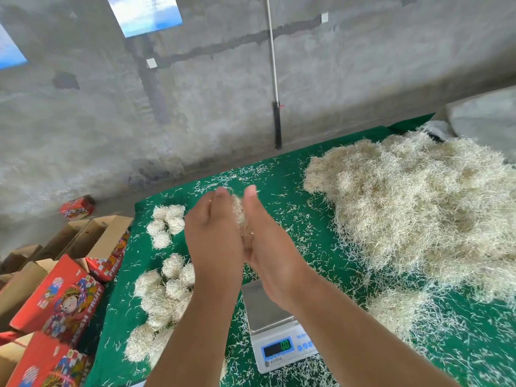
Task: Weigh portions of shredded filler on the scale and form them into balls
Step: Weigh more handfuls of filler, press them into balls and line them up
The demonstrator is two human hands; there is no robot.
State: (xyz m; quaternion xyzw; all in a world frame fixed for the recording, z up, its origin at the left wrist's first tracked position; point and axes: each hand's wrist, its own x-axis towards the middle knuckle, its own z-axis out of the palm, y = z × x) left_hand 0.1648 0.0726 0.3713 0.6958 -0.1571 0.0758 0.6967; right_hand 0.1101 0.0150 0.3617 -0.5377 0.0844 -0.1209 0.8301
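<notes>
Straw-pale filler portion [242, 219] sits pressed between my left hand [213, 233] and right hand [272, 247], palms together, finished balls [164, 286] lying left on the surface [282, 174]

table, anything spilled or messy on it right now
Yes. Loose filler shreds are scattered over the green table cover, around the scale and the finished balls, strayed from the big pile. Both hands press a portion between the palms.
</notes>
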